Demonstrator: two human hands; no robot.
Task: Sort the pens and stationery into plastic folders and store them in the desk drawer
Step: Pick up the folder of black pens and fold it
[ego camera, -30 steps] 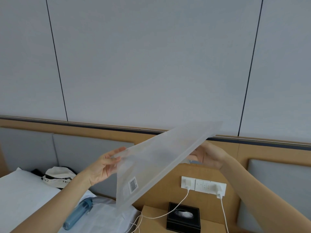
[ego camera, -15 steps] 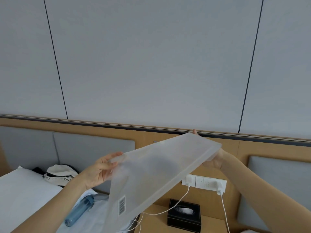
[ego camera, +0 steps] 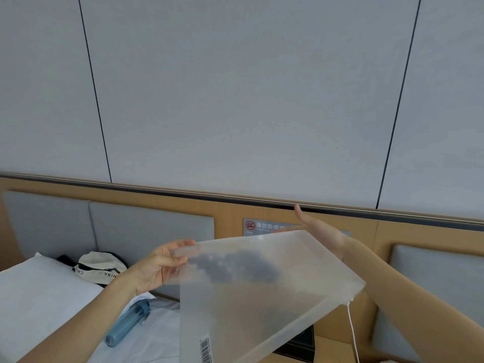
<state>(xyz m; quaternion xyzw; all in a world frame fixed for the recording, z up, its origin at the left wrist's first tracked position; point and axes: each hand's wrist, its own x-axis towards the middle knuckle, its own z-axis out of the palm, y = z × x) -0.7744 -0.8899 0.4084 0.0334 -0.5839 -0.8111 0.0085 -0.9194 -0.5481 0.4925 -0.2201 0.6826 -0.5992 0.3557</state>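
1 frosted plastic folder (ego camera: 262,289) pinched by left hand (ego camera: 157,268), right hand (ego camera: 319,231) flat, fingers straight; 1 blue bottle (ego camera: 128,322).

In the lower left of the frame, a cream cap (ego camera: 100,265) lies on the bed; its dark band carries white letters, seen upside down, that read "CH" and "INA". Near the middle, a grey sign (ego camera: 264,226) on the wooden wall panel shows a red no-smoking symbol and white Chinese characters, partly hidden. At the bottom centre, the frosted plastic folder (ego camera: 275,297) has a white barcode sticker (ego camera: 206,349); its digits are too small to read.
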